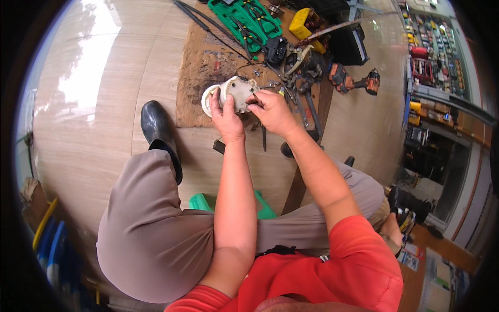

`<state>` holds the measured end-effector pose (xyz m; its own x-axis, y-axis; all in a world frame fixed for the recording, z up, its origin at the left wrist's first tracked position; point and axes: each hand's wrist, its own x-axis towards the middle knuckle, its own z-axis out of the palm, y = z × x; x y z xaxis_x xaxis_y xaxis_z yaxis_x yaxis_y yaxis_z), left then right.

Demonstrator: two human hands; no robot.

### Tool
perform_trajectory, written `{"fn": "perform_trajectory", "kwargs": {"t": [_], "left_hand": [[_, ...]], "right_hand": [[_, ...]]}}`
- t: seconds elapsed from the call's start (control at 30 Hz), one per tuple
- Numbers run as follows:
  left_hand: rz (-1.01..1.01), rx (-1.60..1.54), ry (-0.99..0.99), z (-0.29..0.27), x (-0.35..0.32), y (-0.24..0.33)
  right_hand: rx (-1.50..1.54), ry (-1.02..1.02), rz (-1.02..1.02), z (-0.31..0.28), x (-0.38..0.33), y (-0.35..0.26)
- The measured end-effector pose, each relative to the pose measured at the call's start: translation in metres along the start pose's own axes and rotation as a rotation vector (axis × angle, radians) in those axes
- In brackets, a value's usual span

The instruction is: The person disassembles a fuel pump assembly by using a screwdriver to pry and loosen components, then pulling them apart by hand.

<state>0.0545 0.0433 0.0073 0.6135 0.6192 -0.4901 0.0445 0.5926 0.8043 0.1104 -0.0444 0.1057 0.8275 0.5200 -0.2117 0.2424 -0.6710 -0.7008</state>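
Over a stained wooden board (pixel 195 78) my left hand (pixel 227 120) grips a pale cream round plastic housing (pixel 239 92) by its left side, thumb up against its edge. Dark holes show on the housing's flat face. A white round part (pixel 207 102) lies at its left, partly behind my left fingers; whether it is joined to the housing I cannot tell. My right hand (pixel 274 112) is closed at the housing's right edge, thumb and fingers pinched around something small and dark that I cannot make out.
Beyond lie a green tool case (pixel 244 23), a yellow case (pixel 305 23) and loose hand tools (pixel 306 93). An orange and black cordless drill (pixel 370 81) rests on the floor at right. My boot (pixel 156 122) stands left of the board; a green stool (pixel 265 205) is under me.
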Motion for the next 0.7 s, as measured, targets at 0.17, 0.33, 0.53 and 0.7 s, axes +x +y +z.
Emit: {"fn": "perform_trajectory", "kwargs": {"t": [0.17, 0.33, 0.53, 0.7], "left_hand": [[0.021, 0.0, 0.003, -0.004, 0.002, 0.001], [-0.004, 0.04, 0.012, -0.002, -0.001, 0.007], [-0.017, 0.034, 0.014, -0.003, -0.001, 0.008], [-0.03, -0.001, 0.019, -0.003, 0.002, 0.002]], "right_hand": [[0.035, 0.011, 0.125, 0.005, 0.001, -0.005], [0.074, -0.02, 0.151, 0.007, 0.006, 0.001], [-0.167, -0.088, -0.024, 0.003, 0.01, -0.009], [-0.283, -0.213, -0.035, -0.008, 0.024, -0.015]]}}
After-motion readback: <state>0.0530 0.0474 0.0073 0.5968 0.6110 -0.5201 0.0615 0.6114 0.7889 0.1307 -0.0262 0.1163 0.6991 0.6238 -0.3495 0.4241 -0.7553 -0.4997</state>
